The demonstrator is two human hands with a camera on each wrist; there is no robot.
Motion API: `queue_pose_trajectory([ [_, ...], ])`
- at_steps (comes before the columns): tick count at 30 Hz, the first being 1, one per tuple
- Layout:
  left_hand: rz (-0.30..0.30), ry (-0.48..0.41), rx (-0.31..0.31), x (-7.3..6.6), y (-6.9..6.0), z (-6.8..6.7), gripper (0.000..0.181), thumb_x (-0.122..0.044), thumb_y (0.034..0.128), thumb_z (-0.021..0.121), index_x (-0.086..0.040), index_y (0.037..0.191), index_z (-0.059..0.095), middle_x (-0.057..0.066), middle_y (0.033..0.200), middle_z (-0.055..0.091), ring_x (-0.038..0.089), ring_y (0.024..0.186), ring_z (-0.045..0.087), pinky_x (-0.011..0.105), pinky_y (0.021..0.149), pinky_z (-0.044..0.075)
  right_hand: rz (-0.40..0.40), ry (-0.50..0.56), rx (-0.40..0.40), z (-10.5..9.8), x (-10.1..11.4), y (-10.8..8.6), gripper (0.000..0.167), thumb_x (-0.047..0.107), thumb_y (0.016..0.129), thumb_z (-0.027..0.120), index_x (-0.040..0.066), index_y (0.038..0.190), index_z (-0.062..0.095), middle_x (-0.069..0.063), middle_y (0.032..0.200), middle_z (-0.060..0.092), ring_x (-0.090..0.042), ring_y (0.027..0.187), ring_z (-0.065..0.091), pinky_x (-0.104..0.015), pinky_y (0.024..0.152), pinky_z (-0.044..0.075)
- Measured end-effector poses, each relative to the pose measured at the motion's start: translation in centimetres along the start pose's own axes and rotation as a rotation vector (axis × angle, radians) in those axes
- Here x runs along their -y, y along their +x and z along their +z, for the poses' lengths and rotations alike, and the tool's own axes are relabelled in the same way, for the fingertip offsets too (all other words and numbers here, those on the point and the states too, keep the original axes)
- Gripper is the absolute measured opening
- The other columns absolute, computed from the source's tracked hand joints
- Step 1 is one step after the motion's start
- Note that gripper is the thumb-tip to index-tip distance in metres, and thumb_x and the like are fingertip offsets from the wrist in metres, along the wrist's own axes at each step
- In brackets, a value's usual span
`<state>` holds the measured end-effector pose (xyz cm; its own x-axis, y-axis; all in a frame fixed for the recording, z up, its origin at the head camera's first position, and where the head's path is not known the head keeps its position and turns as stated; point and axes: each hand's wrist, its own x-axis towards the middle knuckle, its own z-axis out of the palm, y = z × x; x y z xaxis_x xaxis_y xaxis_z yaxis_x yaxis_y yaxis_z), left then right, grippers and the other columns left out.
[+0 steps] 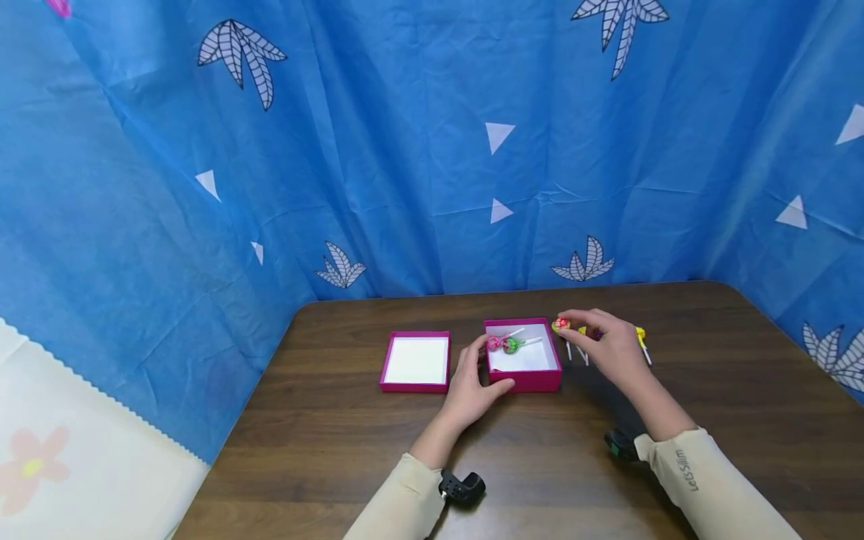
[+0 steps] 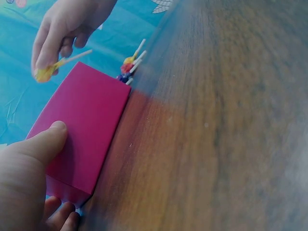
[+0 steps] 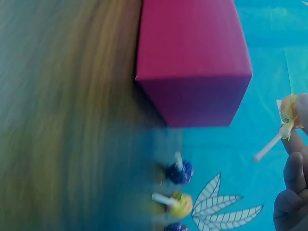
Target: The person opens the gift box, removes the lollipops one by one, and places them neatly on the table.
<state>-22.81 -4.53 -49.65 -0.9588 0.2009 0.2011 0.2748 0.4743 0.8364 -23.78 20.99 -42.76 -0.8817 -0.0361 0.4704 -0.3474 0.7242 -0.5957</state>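
In the head view a pink box [image 1: 535, 381] with a white inside holds a pink lollipop [image 1: 495, 343] and a green one [image 1: 511, 346]. My left hand [image 1: 469, 388] grips the box's left side, thumb on its front wall [image 2: 96, 120]. My right hand [image 1: 610, 346] pinches a red and yellow lollipop [image 1: 560, 325] by its head, just off the box's right edge; its stick points away from the fingers in the right wrist view [image 3: 268, 148].
A pink-rimmed lid [image 1: 415, 388] lies left of the box, white side up. Several lollipops lie on the wooden table [image 1: 324, 442] right of the box, among them a yellow one [image 1: 640, 334] and a purple one [image 3: 180, 172]. A blue curtain [image 1: 405, 150] hangs behind.
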Motion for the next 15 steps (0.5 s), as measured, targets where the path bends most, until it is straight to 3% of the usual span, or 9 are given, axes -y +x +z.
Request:
queue_pose_trajectory([
  [7,0.006,0.004,0.007,-0.1,0.1,0.0,0.086,-0.038,0.0859,0.078,-0.027,0.155,0.028,0.004,0.148,0.043,0.02,0.135,0.048,0.045,0.112,0.044,0.045,-0.001,-0.063,-1.3,-1.5,-1.2,0.027,0.034,0.088,0.077,0.019,0.11,0.075,-0.004,0.087,0.072,-0.011,0.07,0.051,-0.019,0.051,0.043],
  [15,-0.006,-0.002,0.007,-0.1,0.0,-0.1,0.086,-0.038,0.086,0.078,-0.028,0.155,0.028,0.004,0.148,0.043,0.02,0.135,0.048,0.046,0.112,0.044,0.131,-0.053,-0.069,-2.7,-2.9,-2.7,0.032,0.034,0.088,0.077,0.013,0.112,0.074,-0.011,0.09,0.075,-0.004,0.07,0.052,-0.016,0.054,0.045],
])
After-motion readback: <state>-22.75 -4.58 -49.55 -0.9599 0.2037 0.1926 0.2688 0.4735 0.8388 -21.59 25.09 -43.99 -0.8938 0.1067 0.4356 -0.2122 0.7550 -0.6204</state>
